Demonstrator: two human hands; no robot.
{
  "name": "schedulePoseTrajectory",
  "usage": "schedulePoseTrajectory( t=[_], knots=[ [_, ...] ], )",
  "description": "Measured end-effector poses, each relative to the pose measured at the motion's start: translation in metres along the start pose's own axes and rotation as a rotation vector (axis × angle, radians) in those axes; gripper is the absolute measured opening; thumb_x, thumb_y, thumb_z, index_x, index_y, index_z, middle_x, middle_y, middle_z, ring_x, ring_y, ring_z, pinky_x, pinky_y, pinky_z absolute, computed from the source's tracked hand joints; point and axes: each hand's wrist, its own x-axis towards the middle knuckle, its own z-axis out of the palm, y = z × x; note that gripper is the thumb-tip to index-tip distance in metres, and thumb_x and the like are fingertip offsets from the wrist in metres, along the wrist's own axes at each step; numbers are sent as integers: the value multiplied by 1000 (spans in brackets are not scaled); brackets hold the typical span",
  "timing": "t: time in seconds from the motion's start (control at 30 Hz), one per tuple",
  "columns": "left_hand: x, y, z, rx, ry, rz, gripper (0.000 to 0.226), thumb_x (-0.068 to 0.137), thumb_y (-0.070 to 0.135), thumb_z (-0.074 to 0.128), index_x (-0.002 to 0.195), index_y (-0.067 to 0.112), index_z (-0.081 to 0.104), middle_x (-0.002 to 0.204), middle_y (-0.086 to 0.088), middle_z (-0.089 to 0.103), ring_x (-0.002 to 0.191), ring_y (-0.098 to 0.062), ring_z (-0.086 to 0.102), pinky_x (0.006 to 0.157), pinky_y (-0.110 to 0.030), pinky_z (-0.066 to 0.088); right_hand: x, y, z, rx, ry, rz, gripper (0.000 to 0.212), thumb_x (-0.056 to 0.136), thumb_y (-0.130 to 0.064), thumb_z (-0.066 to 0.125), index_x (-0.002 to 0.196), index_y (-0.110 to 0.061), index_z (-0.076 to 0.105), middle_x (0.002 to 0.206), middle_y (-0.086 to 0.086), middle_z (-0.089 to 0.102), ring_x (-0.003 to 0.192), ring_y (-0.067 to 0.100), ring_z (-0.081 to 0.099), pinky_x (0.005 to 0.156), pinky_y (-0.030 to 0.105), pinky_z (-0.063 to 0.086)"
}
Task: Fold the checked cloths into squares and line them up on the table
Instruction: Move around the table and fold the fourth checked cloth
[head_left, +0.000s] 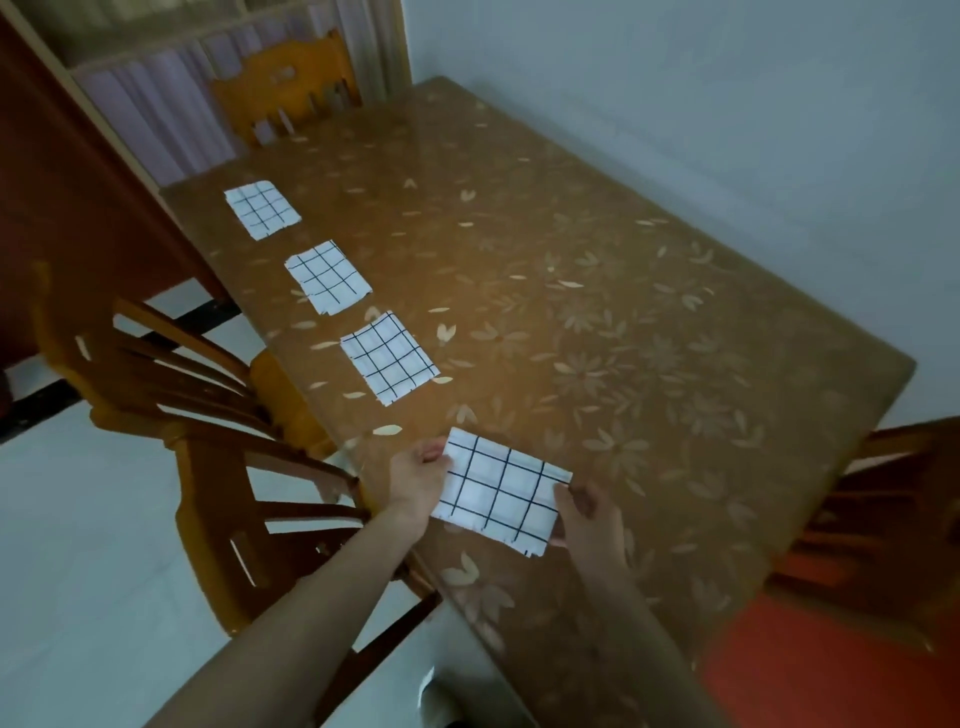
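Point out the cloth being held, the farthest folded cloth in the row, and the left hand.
held checked cloth (501, 488): head view, middle of its top face.
farthest folded cloth (262, 209): head view, centre of the square.
left hand (418, 478): head view, back of the hand.

A brown wooden table (597, 291) with a pale flower pattern fills the view. Near six o'clock, the left hand (418, 480) and the right hand (587, 512) pinch opposite edges of a white folded cloth with a black grid (501, 491). Three more white black-checked folded squares lie apart in a line running toward ten o'clock: the nearest (388, 357), the middle (328, 276), the farthest (262, 209). An orange-brown slatted wooden chair (208, 415) stands at eight o'clock beside the table edge.
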Motion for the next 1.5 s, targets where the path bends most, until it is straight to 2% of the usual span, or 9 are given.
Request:
schedulePoseTrajectory(
  t=[0.13, 0.3, 0.6, 0.67, 0.8, 1.0, 1.13, 1.37, 1.5],
  knots=[
    [-7, 10, -13, 50, 21, 65, 21, 92, -3, 65, 91, 18, 68, 89, 1, 69, 99, -24, 68, 87, -30, 54, -18, 1, 9, 108, -34, 40, 3, 96, -16, 70, 95, -18, 73, 87, -3, 78, 80, 11, 75, 64, 26, 61],
    [-17, 17, -32, 32, 23, 92, 20, 95, -3, 61, 108, 10, 69, 85, 5, 64, 77, -4, 59, 59, -10, 46, -41, -1, 10, 74, -82, -9, 4, 99, -21, 67, 99, -19, 70, 90, -5, 79, 85, 13, 77, 72, 44, 66],
    [39, 21, -62, 167, -260, 115, 29, 92, 1, 64, 105, 26, 72, 105, 2, 73, 103, -21, 67, 95, -45, 58, -54, -2, 60, -42, 201, -61, 19, 95, -47, 64, 93, -29, 69, 84, -5, 76, 84, 22, 73, 74, 50, 62],
    [54, 24, -67, 198, -331, 148, 31, 90, 3, 63, 101, 31, 73, 102, 6, 74, 100, -19, 68, 93, -45, 59, -56, 2, 78, -39, 280, -11, 25, 91, -54, 63, 87, -29, 66, 79, -2, 74, 84, 25, 70, 86, 53, 59],
    [81, 28, -68, 269, -450, 218, 33, 90, 3, 65, 96, 35, 70, 102, 12, 72, 98, -11, 67, 93, -40, 57, -61, -4, 109, 45, 460, 30, 20, 97, -25, 68, 79, -18, 63, 79, 13, 71, 73, 28, 66, 65, 39, 53],
    [116, 19, -50, 231, -483, 227, 34, 87, -4, 67, 97, 28, 71, 99, 6, 74, 95, -13, 68, 81, -29, 57, -38, 12, 128, 91, 564, 124, 12, 93, -27, 70, 84, -18, 67, 82, 6, 74, 83, 31, 70, 77, 47, 58],
    [136, 11, -32, 268, -473, 261, 28, 82, 9, 78, 96, 33, 72, 98, 12, 74, 94, -10, 68, 86, -35, 58, -18, 20, 132, 77, 575, 151, 11, 91, -21, 73, 84, -17, 66, 82, 4, 73, 80, 22, 69, 71, 34, 55],
    [150, -3, -8, 383, -485, 357, 40, 83, -15, 60, 103, 20, 69, 97, 9, 68, 93, -7, 64, 83, -21, 51, 5, 39, 137, -25, 608, 156, 10, 92, -25, 74, 95, -18, 67, 86, -5, 72, 81, 10, 68, 61, 12, 48],
    [151, -8, -8, 455, -496, 415, 40, 87, -13, 58, 110, 18, 70, 103, 6, 68, 102, -14, 64, 90, -26, 50, 7, 43, 140, -74, 619, 127, 13, 93, -28, 73, 100, -18, 68, 87, -7, 73, 82, 12, 70, 73, 27, 56]
  ],
)
